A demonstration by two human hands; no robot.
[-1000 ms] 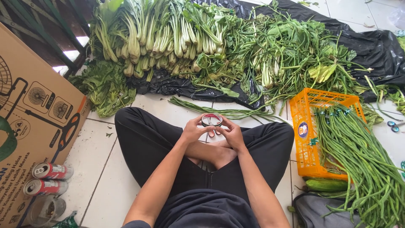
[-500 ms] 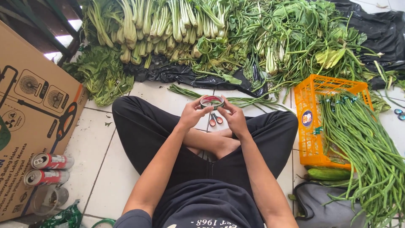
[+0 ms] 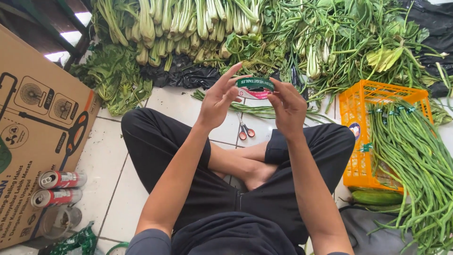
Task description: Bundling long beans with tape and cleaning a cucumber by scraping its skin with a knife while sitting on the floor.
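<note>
Seated cross-legged on a white tiled floor [image 3: 108, 160], the person raises both hands in front of the chest. The left hand [image 3: 218, 100] and right hand [image 3: 287, 107] are set apart, each pinching one side of a roll of green tape [image 3: 255, 87], which is held in the air between them, above the knees.

Directly below the roll, one pair of small red-handled scissors [image 3: 245, 130] lies on the tiles just ahead of the crossed feet. A few loose long beans [image 3: 264, 111] lie beyond it.

Across the top, a black plastic sheet [image 3: 184, 74] carries leafy greens [image 3: 179, 28] in a dense heap; the bundles are too many to count.

To the person's right, one orange plastic crate [image 3: 358, 118] bears a small round label on its near wall. A large pile of long beans [image 3: 415, 160] lies over and beside it. One cucumber [image 3: 377, 196] lies at its near corner.

To the person's left, one flattened brown cardboard box [image 3: 33, 127] shows printed fan pictures. Beside it lie two red drink cans [image 3: 61, 188] and one clear cup [image 3: 59, 221].
</note>
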